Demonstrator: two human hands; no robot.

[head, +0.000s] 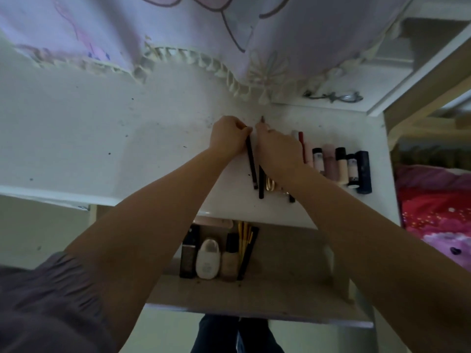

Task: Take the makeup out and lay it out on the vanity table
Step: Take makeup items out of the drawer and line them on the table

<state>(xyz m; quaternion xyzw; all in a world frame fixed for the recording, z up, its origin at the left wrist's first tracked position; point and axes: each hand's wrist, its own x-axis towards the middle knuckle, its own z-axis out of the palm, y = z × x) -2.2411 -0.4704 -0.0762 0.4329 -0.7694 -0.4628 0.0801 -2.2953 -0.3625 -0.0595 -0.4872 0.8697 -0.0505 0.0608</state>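
White vanity table [153, 138]: left hand [228, 137] fingers pinch black pencil [251, 165] lengthwise front-to-back; right hand [276, 149] fingers grip brown-tipped pencil [262, 120].

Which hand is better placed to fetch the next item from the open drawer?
Probably the left hand. Its forearm passes right above the bottles in the drawer, and it pinches only the top of a black pencil. The right hand works among the pencils further right.

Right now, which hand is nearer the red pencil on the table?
Right. The right hand lies just beside the red pencil, while the left hand is farther off, gripping a black pencil.
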